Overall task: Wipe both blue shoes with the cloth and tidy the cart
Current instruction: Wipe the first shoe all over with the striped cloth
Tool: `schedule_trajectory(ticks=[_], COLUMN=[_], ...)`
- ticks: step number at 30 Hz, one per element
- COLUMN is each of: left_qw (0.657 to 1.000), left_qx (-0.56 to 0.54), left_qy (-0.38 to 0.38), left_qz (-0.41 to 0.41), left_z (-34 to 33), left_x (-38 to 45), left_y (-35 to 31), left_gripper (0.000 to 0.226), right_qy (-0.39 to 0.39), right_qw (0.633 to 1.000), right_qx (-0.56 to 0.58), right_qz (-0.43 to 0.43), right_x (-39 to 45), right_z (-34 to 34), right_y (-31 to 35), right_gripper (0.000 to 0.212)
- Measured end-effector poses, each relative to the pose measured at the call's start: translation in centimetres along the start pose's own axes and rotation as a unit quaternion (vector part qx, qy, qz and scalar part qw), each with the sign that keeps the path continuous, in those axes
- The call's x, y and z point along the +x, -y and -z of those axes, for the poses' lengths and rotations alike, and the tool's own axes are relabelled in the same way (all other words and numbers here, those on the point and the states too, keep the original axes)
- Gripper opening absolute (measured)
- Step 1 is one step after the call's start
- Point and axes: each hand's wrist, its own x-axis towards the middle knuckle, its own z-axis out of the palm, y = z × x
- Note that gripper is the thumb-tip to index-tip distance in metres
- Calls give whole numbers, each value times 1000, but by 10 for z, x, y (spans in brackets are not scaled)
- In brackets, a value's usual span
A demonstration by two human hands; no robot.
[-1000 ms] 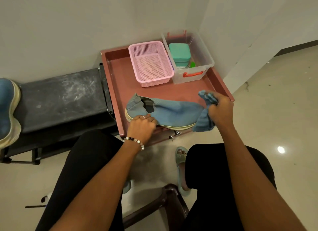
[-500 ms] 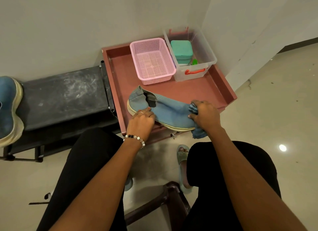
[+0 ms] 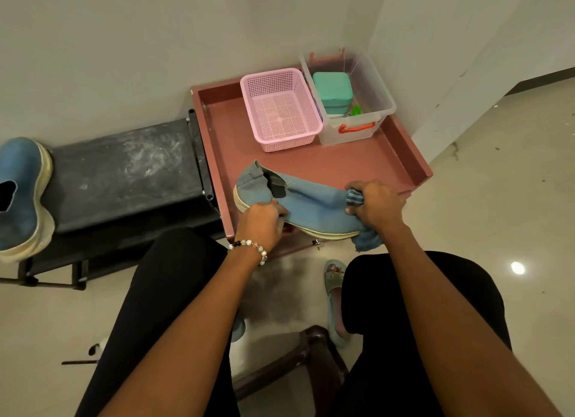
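A blue shoe [image 3: 314,203] with a cream sole lies on its side at the front edge of the red-brown cart tray [image 3: 348,164]. My left hand [image 3: 261,225] grips its sole near the heel end. Bunched in my right hand [image 3: 378,205] is a blue cloth [image 3: 368,241], pressed against the shoe's toe, with a tail hanging below the tray edge. The second blue shoe [image 3: 21,195] lies on the black bench [image 3: 124,171] at the far left.
A pink mesh basket [image 3: 281,108] and a clear plastic bin [image 3: 357,105] holding a teal box [image 3: 333,90] stand at the back of the tray. Walls close in behind and to the right. My knees sit just before the cart, above a dark stool [image 3: 314,348].
My right hand brought the cloth from the tray's right side onto the shoe's toe. The shoe shifted slightly under my left hand.
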Motion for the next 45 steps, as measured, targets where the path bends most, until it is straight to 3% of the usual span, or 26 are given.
schedule_trajectory(ticks=[3, 6, 12, 16, 20, 23, 26, 28, 31, 34, 36, 38, 40, 42, 45], left_qw=[999, 997, 997, 999, 992, 986, 990, 991, 986, 980, 979, 978, 971, 965, 961], left_qx=[-31, -40, -29, -2, 21, 20, 37, 65, 90, 99, 107, 119, 144, 167, 182], left_qy=[25, 57, 28, 38, 121, 144, 120, 113, 134, 166, 168, 171, 192, 204, 207], left_qz=[5, -13, -64, -34, 41, 76, 58, 24, -28, -44, -41, -23, -3, 6, -6], left_z=[-1, -8, -6, -10, -18, -21, -15, -13, -13, -15, -15, -14, -13, -13, -9], left_x=[2, 2, -1, -1, -6, -9, -6, -4, -1, 3, 3, 2, 2, 1, 2], left_y=[4, 4, -2, 1, 4, 6, 5, 7, 14, 18, 20, 20, 19, 18, 17], left_gripper=[28, 32, 32, 42, 68, 65, 64, 63, 62, 63, 63, 60, 57, 60, 67], right_qy=[62, 103, 146, 125, 62, 44, 49, 15, -94, -240, -292, -265, -155, -32, 10], right_qw=[995, 986, 949, 931, 925, 887, 833, 830, 860, 886, 889, 912, 959, 969, 970], right_qx=[53, 67, 186, 228, 250, 330, 446, 465, 442, 386, 351, 274, 85, -101, -148], right_qz=[-51, -109, -207, -258, -280, -319, -322, -308, -238, -88, 37, 154, 221, 225, 195], right_x=[-14, -30, -56, -71, -79, -81, -80, -75, -64, -57, -51, -42, -34, -35, -39], right_z=[4, -1, -19, -30, -41, -49, -50, -39, -11, 1, -1, -11, -30, -48, -56], right_y=[2, 4, 22, 38, 59, 72, 75, 74, 71, 75, 85, 96, 101, 98, 92], right_gripper=[39, 54, 62, 62, 47, 47, 43, 34, 29, 32, 44, 63, 80, 83, 74])
